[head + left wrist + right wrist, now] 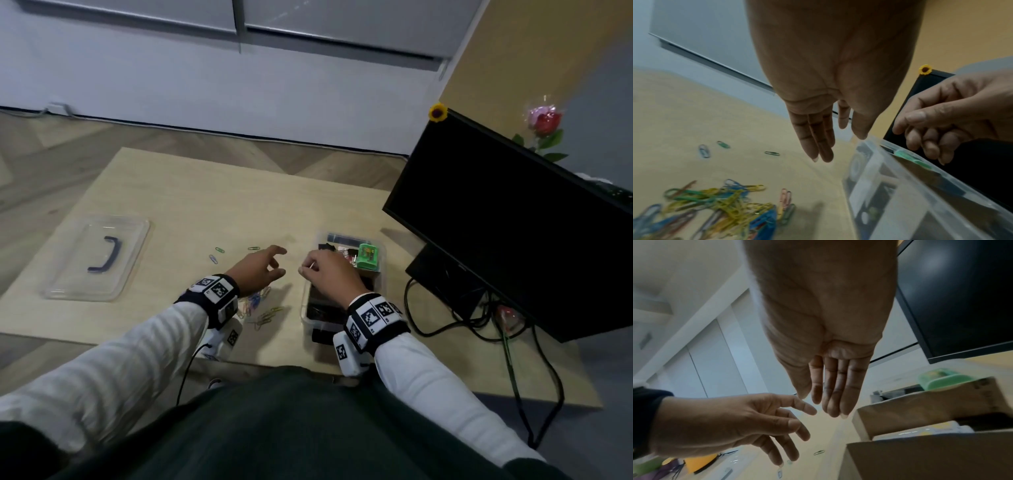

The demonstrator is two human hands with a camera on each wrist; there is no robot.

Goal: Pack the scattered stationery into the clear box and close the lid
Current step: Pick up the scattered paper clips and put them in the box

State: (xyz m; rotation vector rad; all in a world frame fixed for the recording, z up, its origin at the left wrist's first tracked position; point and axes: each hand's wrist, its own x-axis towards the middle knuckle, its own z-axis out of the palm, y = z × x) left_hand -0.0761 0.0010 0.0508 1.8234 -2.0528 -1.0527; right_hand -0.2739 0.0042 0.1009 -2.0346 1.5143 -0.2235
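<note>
The clips (255, 303) lie heaped just left of the box (344, 274). My left hand (260, 270) hovers above them, fingers loose and empty; my right hand (329, 274) seems to pinch something thin over the box. I should scoop handfuls, not singles.
</note>
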